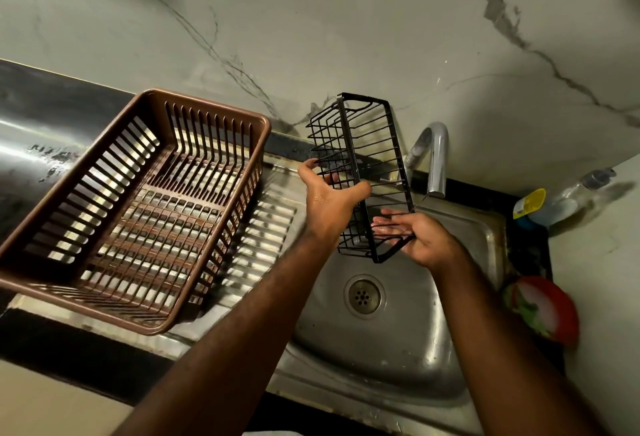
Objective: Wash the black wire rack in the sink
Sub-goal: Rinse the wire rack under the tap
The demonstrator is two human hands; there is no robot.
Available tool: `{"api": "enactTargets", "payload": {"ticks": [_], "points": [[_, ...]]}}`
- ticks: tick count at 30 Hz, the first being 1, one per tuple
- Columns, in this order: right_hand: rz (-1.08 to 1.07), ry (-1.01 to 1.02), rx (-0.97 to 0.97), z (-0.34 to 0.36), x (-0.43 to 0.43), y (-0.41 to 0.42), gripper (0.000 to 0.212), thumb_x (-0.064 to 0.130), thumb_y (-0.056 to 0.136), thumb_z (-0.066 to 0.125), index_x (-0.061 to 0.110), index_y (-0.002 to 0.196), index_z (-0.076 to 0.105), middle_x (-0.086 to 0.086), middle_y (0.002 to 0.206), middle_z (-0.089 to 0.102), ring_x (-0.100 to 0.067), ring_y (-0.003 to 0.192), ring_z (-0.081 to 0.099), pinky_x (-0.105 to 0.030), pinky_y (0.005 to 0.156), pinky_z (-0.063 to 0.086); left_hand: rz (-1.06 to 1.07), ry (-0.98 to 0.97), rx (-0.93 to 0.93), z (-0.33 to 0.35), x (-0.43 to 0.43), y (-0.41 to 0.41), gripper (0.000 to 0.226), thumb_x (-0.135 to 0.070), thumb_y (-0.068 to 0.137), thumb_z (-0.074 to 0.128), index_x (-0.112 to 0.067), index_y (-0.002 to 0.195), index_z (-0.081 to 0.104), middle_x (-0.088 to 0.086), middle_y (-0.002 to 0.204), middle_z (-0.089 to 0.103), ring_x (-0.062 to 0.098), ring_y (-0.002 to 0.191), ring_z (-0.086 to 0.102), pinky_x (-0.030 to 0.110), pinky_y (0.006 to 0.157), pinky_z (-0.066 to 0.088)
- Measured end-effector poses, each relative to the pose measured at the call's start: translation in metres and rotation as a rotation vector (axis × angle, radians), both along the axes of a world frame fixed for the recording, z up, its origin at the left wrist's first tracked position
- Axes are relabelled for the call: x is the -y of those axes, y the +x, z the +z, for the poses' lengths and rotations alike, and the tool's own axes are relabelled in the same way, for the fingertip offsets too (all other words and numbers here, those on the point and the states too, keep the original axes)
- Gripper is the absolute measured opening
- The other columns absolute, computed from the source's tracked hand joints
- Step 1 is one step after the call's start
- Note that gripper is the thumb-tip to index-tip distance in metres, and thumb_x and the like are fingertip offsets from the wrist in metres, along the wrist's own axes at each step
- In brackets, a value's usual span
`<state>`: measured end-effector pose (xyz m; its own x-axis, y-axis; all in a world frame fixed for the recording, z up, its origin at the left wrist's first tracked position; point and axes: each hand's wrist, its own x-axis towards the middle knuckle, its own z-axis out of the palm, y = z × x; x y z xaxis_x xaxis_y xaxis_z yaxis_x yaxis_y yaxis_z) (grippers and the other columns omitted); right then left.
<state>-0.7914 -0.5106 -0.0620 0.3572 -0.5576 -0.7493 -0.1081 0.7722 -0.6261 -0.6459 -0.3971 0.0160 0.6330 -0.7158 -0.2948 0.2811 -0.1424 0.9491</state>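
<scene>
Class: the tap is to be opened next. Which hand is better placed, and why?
Right, probably. The right hand lies nearer the tap, its straight fingers only touching the black wire rack, while the left hand grips it.

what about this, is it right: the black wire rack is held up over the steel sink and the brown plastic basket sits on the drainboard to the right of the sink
Not quite. The head view shows the brown plastic basket on the drainboard to the left of the steel sink, not the right. The rest stands: the black wire rack is held up over the sink.
</scene>
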Motion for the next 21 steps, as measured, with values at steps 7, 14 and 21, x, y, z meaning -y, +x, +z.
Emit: {"api": "enactTargets", "payload": {"ticks": [7,14,21], "points": [[-0.122,0.017,-0.011,0.003,0.001,-0.001,0.035,-0.011,0.096,0.039,-0.006,0.128,0.052,-0.026,0.107,0.067,-0.035,0.097,0.069,-0.042,0.077,0.057,-0.041,-0.047,0.039,-0.004,-0.010,-0.002,0.099,-0.005,0.076,0.080,-0.033,0.145,0.016,0.007,0.139,0.039,0.019,0.125,0.046,0.034,0.104,0.046],[-0.100,-0.018,-0.102,-0.007,0.006,-0.002,0.033,-0.019,0.094,0.039,-0.002,0.113,0.060,-0.026,0.123,0.062,-0.038,0.118,0.061,-0.042,0.088,0.051,-0.150,-0.118,0.109,-0.010,-0.019,-0.002,0.094,0.005,0.080,0.081,-0.022,0.144,0.017,-0.003,0.124,0.049,-0.009,0.104,0.062,0.036,0.099,0.056],[-0.090,-0.125,-0.176,-0.013,0.004,0.001,0.028,-0.020,0.092,0.047,-0.006,0.111,0.062,-0.025,0.113,0.064,-0.040,0.102,0.065,-0.041,0.076,0.055,-0.149,-0.063,-0.052,-0.001,-0.020,0.013,0.066,-0.068,0.080,0.064,-0.028,0.126,0.042,0.004,0.136,0.053,0.022,0.129,0.053,0.051,0.112,0.043]]}}
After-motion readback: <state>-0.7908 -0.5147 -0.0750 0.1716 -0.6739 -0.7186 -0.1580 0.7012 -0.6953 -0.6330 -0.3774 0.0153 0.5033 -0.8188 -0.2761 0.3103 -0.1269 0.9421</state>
